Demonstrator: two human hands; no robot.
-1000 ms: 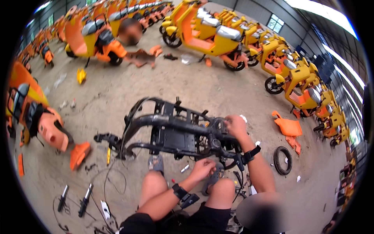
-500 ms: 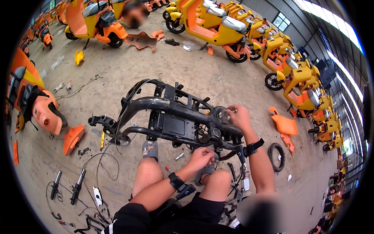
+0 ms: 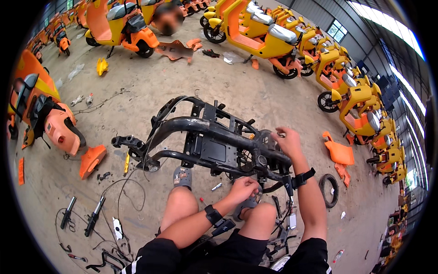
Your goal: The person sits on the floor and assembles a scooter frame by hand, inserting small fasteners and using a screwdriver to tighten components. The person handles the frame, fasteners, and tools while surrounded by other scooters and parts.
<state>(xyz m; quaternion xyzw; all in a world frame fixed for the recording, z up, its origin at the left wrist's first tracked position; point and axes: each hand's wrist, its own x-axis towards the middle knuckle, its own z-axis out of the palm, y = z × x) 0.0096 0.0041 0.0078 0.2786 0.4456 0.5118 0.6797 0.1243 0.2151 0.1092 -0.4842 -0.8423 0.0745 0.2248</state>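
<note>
Black tubular frame (image 3: 213,150), lying crosswise on the floor (image 3: 155,84) before me, probably so that both hands are reaching its right end.
My right hand (image 3: 287,140) is hanging at the far side, fingers curled; my left hand (image 3: 243,188) is hanging at the near side, fingertips drawn together; whether either is pinching something small, I cannot tell. The left hand is partly hiding one grey clog (image 3: 251,202); the frame is concealing its own underside. A small silver cylinder (image 3: 216,186) is lying nearby, its kind unclear.
</note>
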